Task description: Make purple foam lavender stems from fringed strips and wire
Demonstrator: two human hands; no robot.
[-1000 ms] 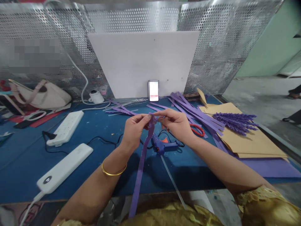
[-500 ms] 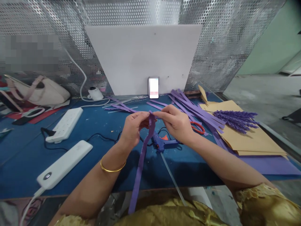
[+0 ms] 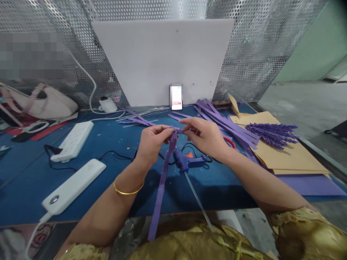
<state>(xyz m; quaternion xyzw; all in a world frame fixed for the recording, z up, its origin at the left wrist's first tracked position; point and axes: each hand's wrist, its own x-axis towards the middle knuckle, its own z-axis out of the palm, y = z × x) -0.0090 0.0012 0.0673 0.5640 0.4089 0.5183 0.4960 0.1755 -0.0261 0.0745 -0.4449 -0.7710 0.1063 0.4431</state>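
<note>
My left hand (image 3: 153,142) and my right hand (image 3: 204,137) meet above the blue table (image 3: 114,173), both pinching the top end of a long purple foam strip (image 3: 162,182). The strip hangs from my fingers down past the table's front edge toward my lap. Right under my hands lies a blue glue gun (image 3: 187,161) with a clear glue stick (image 3: 197,200) trailing toward me. A gold bangle (image 3: 127,189) circles my left wrist.
Several purple strips (image 3: 225,124), red scissors (image 3: 230,142), brown paper (image 3: 287,159) and a purple lavender bunch (image 3: 272,133) lie at the right. A power bank (image 3: 73,186), power strip (image 3: 73,140) and white bag (image 3: 46,103) sit left. A phone (image 3: 176,96) leans on a white board (image 3: 162,61).
My hands stay together on the strip's top end, with small finger shifts. The view has tilted slightly, so everything sits a little lower and nearer.
</note>
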